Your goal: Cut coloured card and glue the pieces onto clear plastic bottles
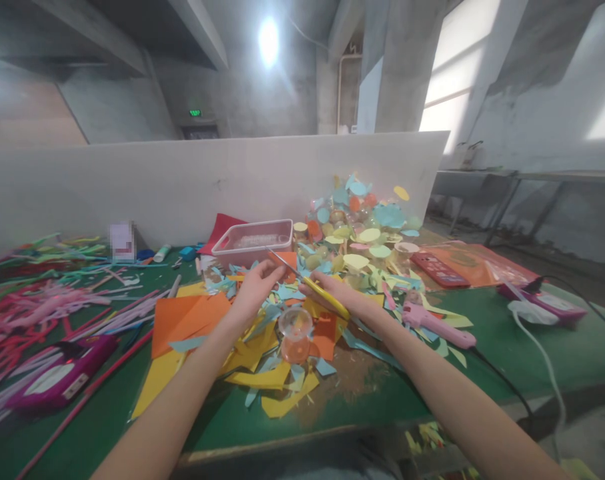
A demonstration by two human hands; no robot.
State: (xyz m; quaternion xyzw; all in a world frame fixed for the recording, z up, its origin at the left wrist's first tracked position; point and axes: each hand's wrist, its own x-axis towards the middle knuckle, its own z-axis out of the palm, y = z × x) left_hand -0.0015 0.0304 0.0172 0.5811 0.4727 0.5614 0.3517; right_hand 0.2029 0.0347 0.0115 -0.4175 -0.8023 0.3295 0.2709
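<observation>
My right hand grips a pair of scissors with yellow handles; the blades point up and to the left. Opposite it, my left hand has its fingers pinched at a piece of orange paper, which lies right at the scissor blades. How far the blades are apart is too blurred to tell. Between my forearms stands a clear plastic cup-like piece with an orange lower part, among yellow, blue and orange paper scraps. Orange paper sheets lie by my left forearm.
A pink basket stands behind my hands. Right of it rises a heap of clear balls and paper discs. A pink glue gun with a cord lies right. Pipe cleaners and a purple device cover the left side. A white board closes off the back.
</observation>
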